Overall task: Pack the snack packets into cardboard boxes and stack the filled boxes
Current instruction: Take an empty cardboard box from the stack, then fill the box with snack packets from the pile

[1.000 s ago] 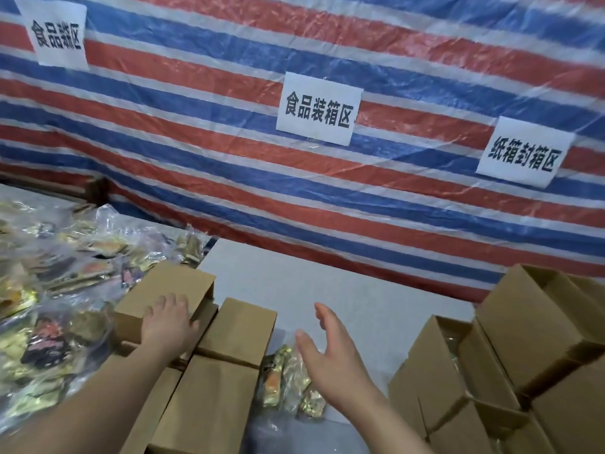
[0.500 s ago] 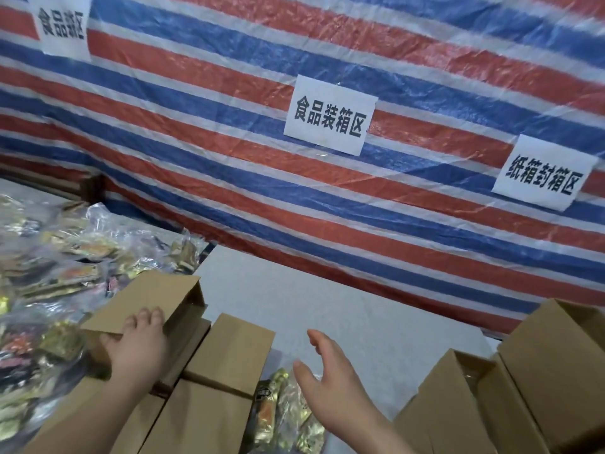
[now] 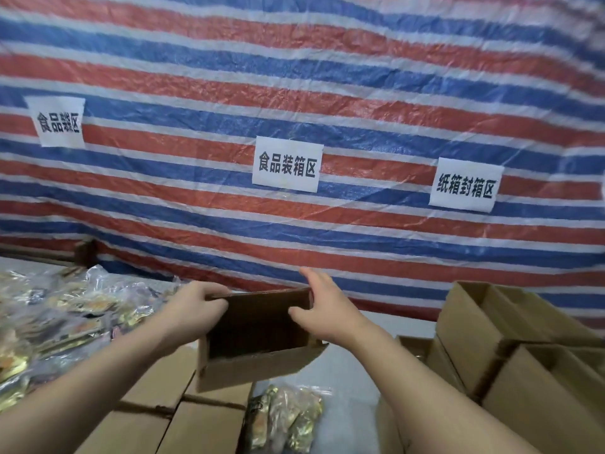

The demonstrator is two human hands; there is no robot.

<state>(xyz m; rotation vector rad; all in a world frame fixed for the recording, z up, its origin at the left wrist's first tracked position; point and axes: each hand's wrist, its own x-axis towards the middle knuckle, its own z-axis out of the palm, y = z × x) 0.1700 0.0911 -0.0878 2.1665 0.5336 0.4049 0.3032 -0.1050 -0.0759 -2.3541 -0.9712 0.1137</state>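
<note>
Box (image 3: 258, 342) up in the air above the packets (image 3: 284, 417), mouth facing the person, long axis running left to right. Left hand (image 3: 193, 306) grips its left end; right hand (image 3: 322, 308), fingers straight, flat on the right end.

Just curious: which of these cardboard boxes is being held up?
The open box between both hands, raised, its dark inside facing the camera; the rest sit in stacks.

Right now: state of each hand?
Left hand: grips the open cardboard box at its left rim.
Right hand: open, fingers against the box's right side.
</note>
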